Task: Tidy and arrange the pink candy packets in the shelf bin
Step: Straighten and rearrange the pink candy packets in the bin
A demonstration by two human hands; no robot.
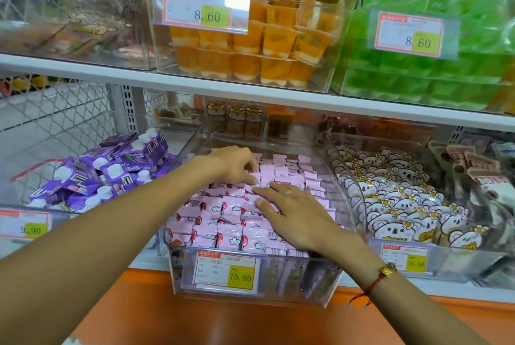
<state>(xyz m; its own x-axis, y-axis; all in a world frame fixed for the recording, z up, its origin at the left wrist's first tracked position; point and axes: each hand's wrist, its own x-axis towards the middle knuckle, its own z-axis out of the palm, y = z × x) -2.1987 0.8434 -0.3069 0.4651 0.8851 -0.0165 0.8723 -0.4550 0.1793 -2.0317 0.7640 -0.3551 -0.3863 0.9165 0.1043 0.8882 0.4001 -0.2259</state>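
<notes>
A clear plastic bin on the lower shelf holds many pink candy packets, some face up with red print, others turned to their plain backs. My left hand reaches into the bin's far left part, its fingers bent down onto the packets at mid-bin. My right hand lies flat, palm down, fingers spread and pointing left across the packets on the near right side. A ring shows on one finger and a red cord bracelet on the wrist. Neither hand visibly lifts a packet.
A price tag reading 15.80 fronts the bin. Purple drink cartons fill the bin to the left, koala-print packets the one to the right. The shelf above carries orange jelly cups and green packs, close overhead.
</notes>
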